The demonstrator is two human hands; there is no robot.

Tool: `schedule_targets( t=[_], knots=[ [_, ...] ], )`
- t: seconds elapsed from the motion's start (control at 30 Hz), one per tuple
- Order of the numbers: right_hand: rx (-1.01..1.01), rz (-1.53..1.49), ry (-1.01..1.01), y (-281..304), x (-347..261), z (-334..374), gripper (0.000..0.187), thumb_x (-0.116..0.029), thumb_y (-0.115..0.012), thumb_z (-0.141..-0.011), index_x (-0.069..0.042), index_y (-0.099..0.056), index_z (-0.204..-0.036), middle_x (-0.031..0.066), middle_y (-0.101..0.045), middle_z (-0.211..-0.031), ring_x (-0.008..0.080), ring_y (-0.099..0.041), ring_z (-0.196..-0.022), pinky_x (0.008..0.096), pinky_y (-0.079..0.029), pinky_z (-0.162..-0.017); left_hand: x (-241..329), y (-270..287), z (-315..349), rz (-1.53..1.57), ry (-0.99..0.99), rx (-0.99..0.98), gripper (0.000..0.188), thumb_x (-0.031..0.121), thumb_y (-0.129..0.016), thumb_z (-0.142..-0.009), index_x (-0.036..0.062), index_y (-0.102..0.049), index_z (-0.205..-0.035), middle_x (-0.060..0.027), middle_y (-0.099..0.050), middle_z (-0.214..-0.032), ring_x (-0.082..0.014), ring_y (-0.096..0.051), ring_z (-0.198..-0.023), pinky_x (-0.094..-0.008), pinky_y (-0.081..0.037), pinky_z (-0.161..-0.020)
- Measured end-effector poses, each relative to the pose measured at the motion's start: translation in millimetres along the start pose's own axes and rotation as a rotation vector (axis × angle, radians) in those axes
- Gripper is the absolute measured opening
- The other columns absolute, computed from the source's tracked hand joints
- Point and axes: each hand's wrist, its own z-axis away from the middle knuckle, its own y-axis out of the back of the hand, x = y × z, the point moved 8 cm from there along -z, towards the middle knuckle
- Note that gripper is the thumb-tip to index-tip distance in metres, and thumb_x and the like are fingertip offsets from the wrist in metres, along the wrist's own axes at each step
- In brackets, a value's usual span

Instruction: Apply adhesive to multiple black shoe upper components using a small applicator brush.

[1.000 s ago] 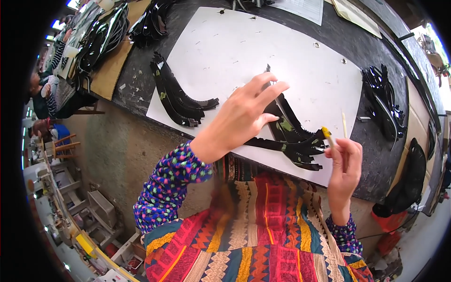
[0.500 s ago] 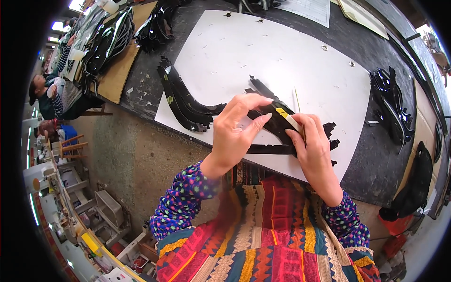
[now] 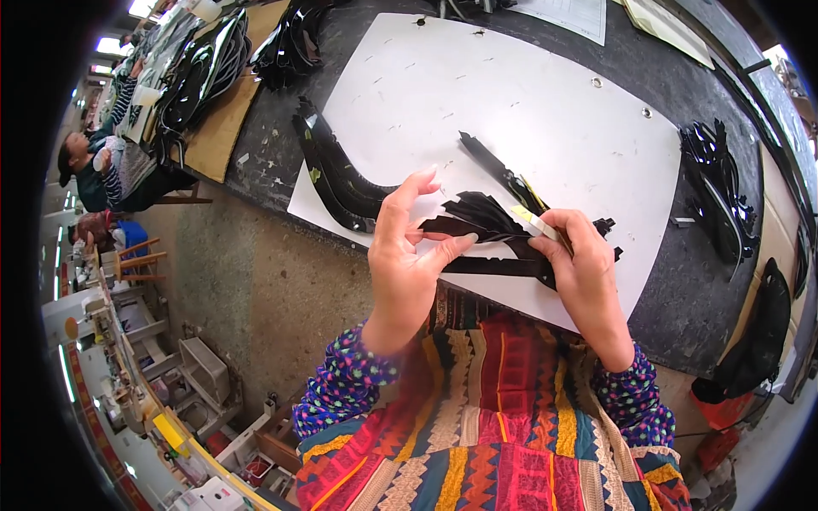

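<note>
My left hand (image 3: 402,268) pinches the end of a black, thin, flexible cut piece (image 3: 477,225) between thumb and fingers, with its index finger raised. Closed around a narrow white-and-yellow stick-like thing (image 3: 530,218), my right hand (image 3: 588,271) also presses on the other end of the black pieces. What the stick is, I cannot make out. A straight black strip (image 3: 492,163) slants away beyond the right hand, and another dark strip (image 3: 486,266) lies under the hands. To the left, a stack of curved glossy black pieces (image 3: 335,180) rests on the white board (image 3: 426,102).
The dark table (image 3: 264,128) carries bundles of black pieces at the far left (image 3: 290,47) and right (image 3: 722,192). A paper sheet (image 3: 567,17) lies at the back. Beyond the left edge, a person (image 3: 102,170) sits beside another pile (image 3: 204,77).
My left hand has drawn back to the left and lower, its index finger lifting off the stick area. The black pieces between my hands now fan apart. My right hand keeps its grip.
</note>
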Motion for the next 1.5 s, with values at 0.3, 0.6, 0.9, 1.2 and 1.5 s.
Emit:
schedule_targets(
  t=[0.3, 0.6, 0.9, 1.2, 1.5],
  knots=[
    [0.007, 0.103, -0.085, 21.8, 1.8, -6.7, 0.02, 0.003, -0.067, -0.087, 0.002, -0.06, -0.105, 0.0179, -0.063, -0.097, 0.0338, -0.062, -0.084, 0.0383, -0.05, -0.074, -8.4, 13.9, -3.6, -0.12, 0.124, -0.023, 0.07, -0.01, -0.077, -0.073, 0.0079, -0.054, -0.137, -0.0101, -0.056, -0.123, -0.0151, -0.062, -0.093, -0.0292, -0.057, -0.076],
    [0.034, 0.162, 0.117, 10.5, 0.7, -7.0, 0.023, 0.004, -0.069, -0.084, 0.001, -0.06, -0.105, 0.0153, -0.062, -0.095, 0.0315, -0.062, -0.083, 0.0383, -0.05, -0.073, 16.3, -21.2, 11.6, -0.829, -0.428, -0.154, 0.026, 0.008, -0.069, -0.085, 0.017, -0.07, -0.109, 0.0021, -0.062, -0.117, -0.0208, -0.049, -0.122, -0.0438, -0.023, -0.105],
    [-0.047, 0.272, 0.14, 29.4, -3.7, -0.2, 0.023, 0.006, -0.07, -0.081, 0.0, -0.06, -0.101, 0.0138, -0.062, -0.09, 0.0291, -0.062, -0.081, 0.0364, -0.05, -0.072, 10.7, -60.2, 18.1, -0.934, -0.677, -0.291, 0.032, 0.025, -0.073, -0.085, 0.0161, -0.068, -0.116, 0.0018, -0.063, -0.124, -0.0143, -0.057, -0.119, -0.0456, -0.022, -0.106],
    [0.025, 0.19, 0.104, 49.8, -3.3, 3.4, 0.018, 0.006, -0.071, -0.082, 0.0, -0.061, -0.097, 0.0105, -0.063, -0.084, 0.0209, -0.062, -0.071, 0.03, -0.05, -0.065, 8.6, -64.9, 10.1, -0.879, -0.672, -0.321, 0.027, 0.024, -0.072, -0.085, 0.016, -0.066, -0.11, 0.0012, -0.058, -0.114, -0.0149, -0.054, -0.106, -0.0457, -0.027, -0.098],
    [0.251, 0.509, 0.089, 75.2, 25.5, -8.6, 0.016, -0.005, -0.067, -0.092, 0.002, -0.062, -0.105, 0.0149, -0.064, -0.101, 0.0266, -0.063, -0.083, 0.0358, -0.052, -0.073, 32.6, -69.9, 4.9, -0.846, -0.846, -0.358, 0.012, 0.016, -0.069, -0.087, 0.0174, -0.064, -0.098, 0.0058, -0.061, -0.092, -0.0113, -0.061, -0.101, -0.0486, -0.025, -0.108]
  ],
)
